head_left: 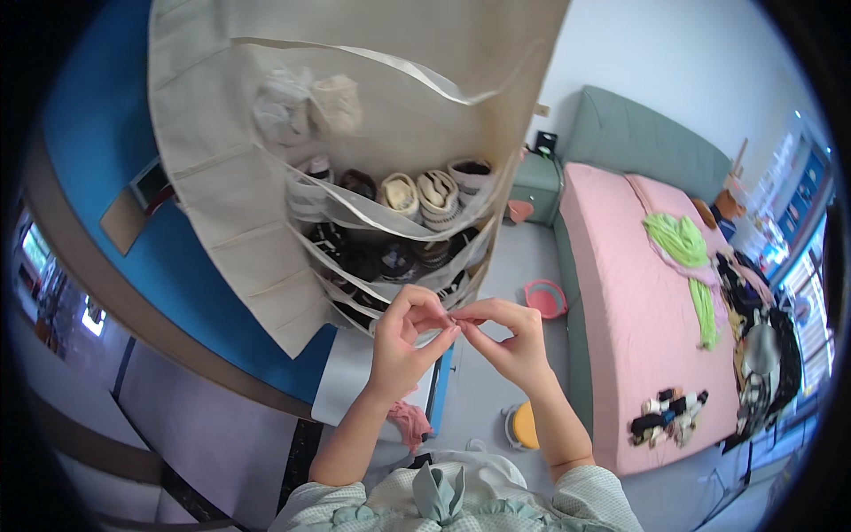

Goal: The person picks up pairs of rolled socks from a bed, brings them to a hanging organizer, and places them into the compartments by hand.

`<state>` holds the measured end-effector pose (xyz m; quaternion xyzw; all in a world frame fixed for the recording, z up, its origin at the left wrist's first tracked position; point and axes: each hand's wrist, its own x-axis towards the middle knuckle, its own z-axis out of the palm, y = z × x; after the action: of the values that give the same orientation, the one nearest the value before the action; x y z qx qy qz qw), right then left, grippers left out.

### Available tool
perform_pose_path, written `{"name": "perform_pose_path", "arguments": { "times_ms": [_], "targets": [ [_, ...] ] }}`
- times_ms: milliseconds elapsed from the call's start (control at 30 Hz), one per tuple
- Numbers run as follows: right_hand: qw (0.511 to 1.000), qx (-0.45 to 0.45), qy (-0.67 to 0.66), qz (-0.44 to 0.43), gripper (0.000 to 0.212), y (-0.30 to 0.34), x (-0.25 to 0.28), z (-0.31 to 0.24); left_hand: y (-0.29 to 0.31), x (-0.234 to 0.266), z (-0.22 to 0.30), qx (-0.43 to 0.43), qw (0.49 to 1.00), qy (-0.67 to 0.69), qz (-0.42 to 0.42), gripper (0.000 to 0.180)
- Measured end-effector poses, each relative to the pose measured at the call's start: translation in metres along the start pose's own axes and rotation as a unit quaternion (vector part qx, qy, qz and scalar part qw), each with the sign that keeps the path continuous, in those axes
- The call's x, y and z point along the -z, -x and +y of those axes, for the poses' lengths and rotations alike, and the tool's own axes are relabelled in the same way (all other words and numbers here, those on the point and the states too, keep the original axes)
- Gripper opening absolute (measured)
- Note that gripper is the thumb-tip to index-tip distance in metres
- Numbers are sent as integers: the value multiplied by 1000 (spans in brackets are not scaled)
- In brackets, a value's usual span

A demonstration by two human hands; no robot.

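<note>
1. Two hands were seen raised together in front of a beige hanging organizer [230,177], the left hand [403,341] and the right hand [510,341] meeting at the fingertips.
2. Something small and pinkish [454,317] was pinched between thumbs and forefingers of both hands; what it was could not be told, as most of it was hidden by the fingers.
3. Rolled socks [417,193] were shown tucked in rows in the organizer's clear pockets, just behind the hands.
4. A pink cloth [409,424] was seen hanging below the left wrist, above a white box with a blue edge [355,372].
5. For such fine work, a light, even pinch held close to the pocket mouth was judged best, so that the small piece would not slip to the grey floor [479,390].
6. A pink bed [620,293] strewn with clothes was visible to the right, well apart.
</note>
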<state>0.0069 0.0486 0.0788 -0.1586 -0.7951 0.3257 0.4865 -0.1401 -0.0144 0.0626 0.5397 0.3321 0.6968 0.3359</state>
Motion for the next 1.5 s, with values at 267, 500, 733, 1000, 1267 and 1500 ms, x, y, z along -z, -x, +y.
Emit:
{"name": "perform_pose_path", "arguments": {
  "times_ms": [267, 500, 733, 1000, 1267, 1500],
  "targets": [
    [990, -92, 70, 75, 15, 67, 16, -6, 27, -24, -42, 81, 990, 70, -88, 30],
    [971, -156, 139, 118, 14, 125, 46, -31, 46, -67, -58, 179, 960, 126, -174, 32],
    [952, -208, 178, 138, 13, 185, 86, -68, 75, -123, -55, 196, 930, 132, -282, 38],
    [932, -254, 221, 133, 14, 267, 143, -126, 125, -208, -35, 244, 890, 118, -366, 42],
    [906, -310, 235, 169, 12, 365, 190, -188, 197, -299, -26, 280, 834, 134, -455, 45],
    [867, -336, 290, 228, 11, 442, 214, -229, 249, -372, -22, 315, 773, 158, -528, 40]
  ]
}}
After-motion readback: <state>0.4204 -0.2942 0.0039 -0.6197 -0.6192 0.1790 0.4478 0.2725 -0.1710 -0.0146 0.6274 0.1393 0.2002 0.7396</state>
